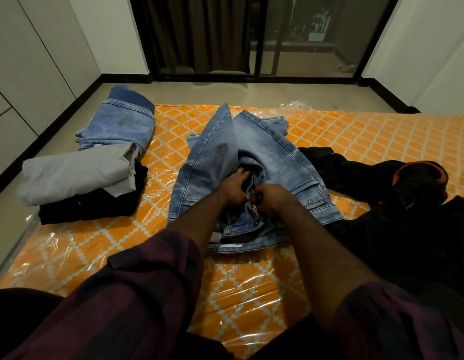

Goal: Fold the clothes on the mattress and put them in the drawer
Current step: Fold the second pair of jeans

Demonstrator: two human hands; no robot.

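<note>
A left hand (234, 187) and right hand (273, 198) both pinch the fly of light blue jeans (267, 154) lying crumpled mid-mattress (251, 281). With the legs twisted, folding now would probably trap creases. The denim may also slide on the glossy plastic wrap (57, 245).

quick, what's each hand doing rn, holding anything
Left hand: fingers curled, gripping the light blue jeans.
Right hand: pinching the same jeans at the zipper.
</note>
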